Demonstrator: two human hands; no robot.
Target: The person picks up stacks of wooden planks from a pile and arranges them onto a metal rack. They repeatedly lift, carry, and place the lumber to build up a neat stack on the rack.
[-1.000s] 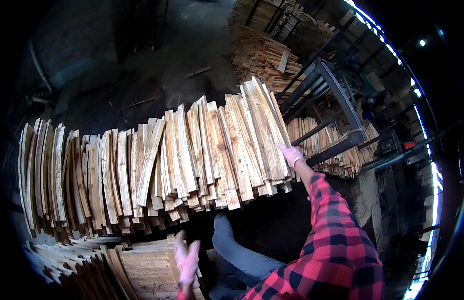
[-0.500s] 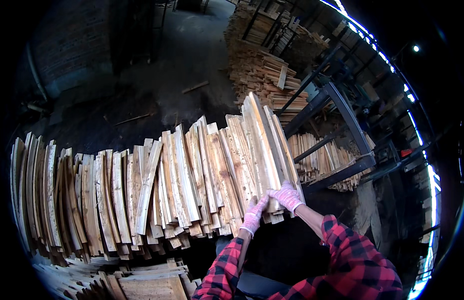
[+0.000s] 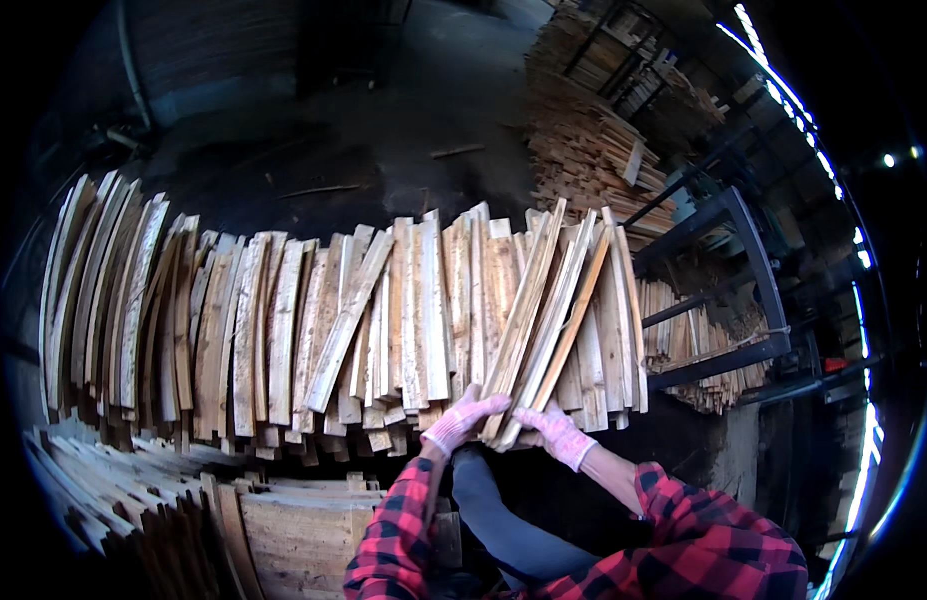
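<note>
Gripping slats (image 3: pixel 526 300) — your left hand (image 3: pixel 461 420) and right hand (image 3: pixel 558 435) hold their near ends. Beyond your fingers, they now tilt right — earlier, left.

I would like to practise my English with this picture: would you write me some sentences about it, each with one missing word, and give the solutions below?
1. The gloves on the left hand and the right hand are mostly ____.
2. The checked sleeves are black and ____.
3. The lower ends of the slanting boards lie between the right hand and the ____ hand.
4. The dark metal frame stands beyond the ____ end of the long wooden row.

Missing words: pink; red; left; right.
</note>
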